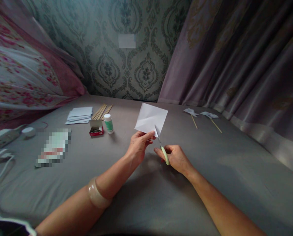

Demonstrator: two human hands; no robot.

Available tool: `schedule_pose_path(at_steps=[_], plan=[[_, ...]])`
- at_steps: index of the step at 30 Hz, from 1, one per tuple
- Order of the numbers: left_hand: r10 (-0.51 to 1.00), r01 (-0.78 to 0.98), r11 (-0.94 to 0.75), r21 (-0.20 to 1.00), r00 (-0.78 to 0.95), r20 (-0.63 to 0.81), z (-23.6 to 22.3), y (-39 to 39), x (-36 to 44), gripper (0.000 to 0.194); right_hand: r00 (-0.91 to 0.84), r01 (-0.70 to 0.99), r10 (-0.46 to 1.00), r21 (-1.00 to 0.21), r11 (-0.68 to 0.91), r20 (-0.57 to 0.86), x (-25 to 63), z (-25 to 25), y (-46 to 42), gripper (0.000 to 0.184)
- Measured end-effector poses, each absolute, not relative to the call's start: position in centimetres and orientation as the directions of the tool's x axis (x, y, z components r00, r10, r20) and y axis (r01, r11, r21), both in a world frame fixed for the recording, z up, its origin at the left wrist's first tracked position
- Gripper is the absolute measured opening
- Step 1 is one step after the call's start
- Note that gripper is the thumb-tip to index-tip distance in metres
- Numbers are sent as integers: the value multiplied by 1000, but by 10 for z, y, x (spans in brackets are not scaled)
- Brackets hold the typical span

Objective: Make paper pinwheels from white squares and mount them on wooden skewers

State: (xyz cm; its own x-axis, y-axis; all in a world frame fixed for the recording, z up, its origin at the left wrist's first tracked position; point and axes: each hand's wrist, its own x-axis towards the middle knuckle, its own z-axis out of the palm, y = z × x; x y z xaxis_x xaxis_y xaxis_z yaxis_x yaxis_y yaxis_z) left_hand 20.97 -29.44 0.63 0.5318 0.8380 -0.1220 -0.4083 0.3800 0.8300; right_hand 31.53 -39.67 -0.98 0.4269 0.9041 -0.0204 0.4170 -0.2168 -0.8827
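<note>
My left hand (139, 144) pinches the lower edge of a white square sheet of paper (150, 116), held up over the grey cloth. Faint crease lines cross the sheet. In my right hand (174, 155) is a pair of scissors (165, 154) with pale yellow-green handles. Their blades point up and to the left and lie at the sheet's lower right corner, close to my left fingertips. Whether the blades are parted is hard to make out. A wide pale bangle sits on my left forearm.
Left of the sheet are stacked white papers (80, 114), wooden sticks (102, 112), a red box (96, 129) of small items and a white-green bottle (109, 124). Two paper pinwheels (191, 112) on sticks lie right. A power strip (4, 137) with a cable is far left.
</note>
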Motion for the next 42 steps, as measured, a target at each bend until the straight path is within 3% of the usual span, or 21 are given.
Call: schedule_pose_path(at_steps=[42], plan=[[844, -412, 374, 831, 522, -122, 2, -291, 211, 26, 466, 463, 884, -861, -209, 36, 312, -10, -396, 43]])
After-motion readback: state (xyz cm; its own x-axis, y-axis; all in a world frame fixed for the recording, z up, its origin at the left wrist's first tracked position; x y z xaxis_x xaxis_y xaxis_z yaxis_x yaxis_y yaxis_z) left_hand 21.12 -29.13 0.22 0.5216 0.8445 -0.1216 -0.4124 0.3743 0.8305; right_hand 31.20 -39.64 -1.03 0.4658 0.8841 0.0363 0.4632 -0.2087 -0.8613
